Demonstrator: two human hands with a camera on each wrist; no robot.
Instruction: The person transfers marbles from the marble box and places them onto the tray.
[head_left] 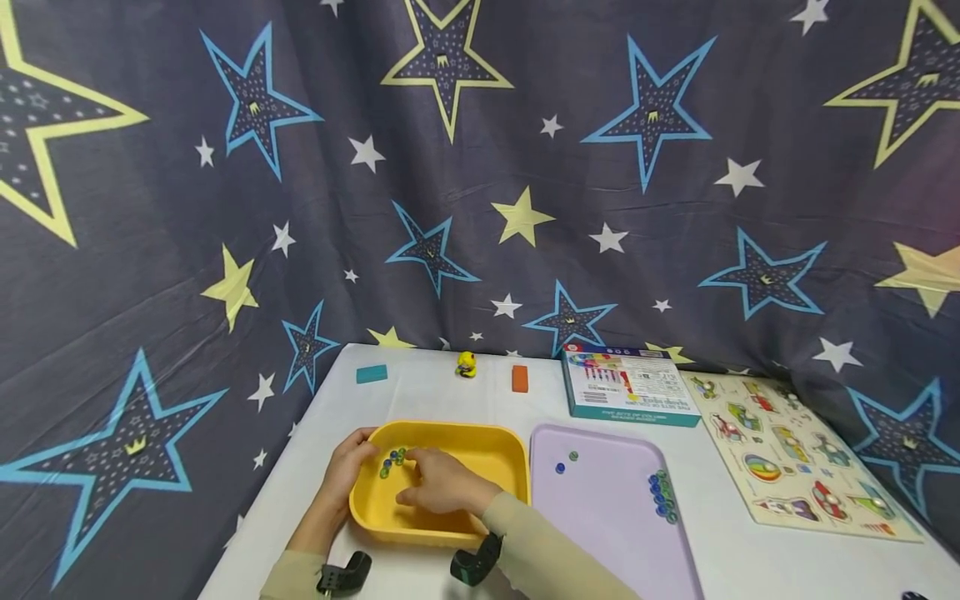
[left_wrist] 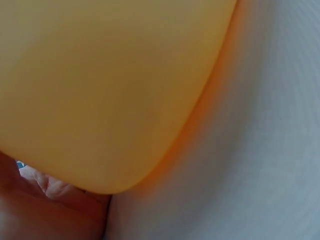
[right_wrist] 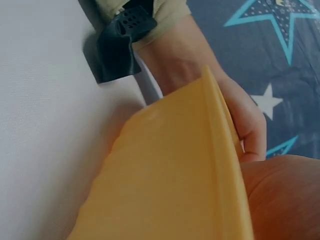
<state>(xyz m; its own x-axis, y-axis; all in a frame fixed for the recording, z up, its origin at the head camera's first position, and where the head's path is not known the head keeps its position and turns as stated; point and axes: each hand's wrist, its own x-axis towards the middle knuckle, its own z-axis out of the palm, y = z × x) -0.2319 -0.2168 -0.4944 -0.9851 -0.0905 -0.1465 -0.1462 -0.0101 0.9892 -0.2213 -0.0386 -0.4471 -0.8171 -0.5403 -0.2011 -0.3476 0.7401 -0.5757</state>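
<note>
My left hand [head_left: 347, 471] grips the left end of a yellow plastic tray [head_left: 450, 427], its thumb over the rim. The right wrist view also shows that left hand [right_wrist: 245, 117] at the tray wall. Inside the tray is my right hand [head_left: 446, 483], its index finger stretched toward a small cluster of green and blue glass marbles [head_left: 390, 462] and its thumb held apart. The fingertip is at the cluster's right edge; whether it touches a marble is too small to tell. Its other fingers are hidden beneath the hand.
Right of the yellow tray lies a lilac tray [head_left: 600, 508] with several marbles [head_left: 662, 497] along its right side and two loose ones. Behind are a teal block [head_left: 371, 374], yellow toy figure [head_left: 466, 364], orange block [head_left: 520, 379], boxed set [head_left: 630, 387] and picture puzzle board [head_left: 795, 450].
</note>
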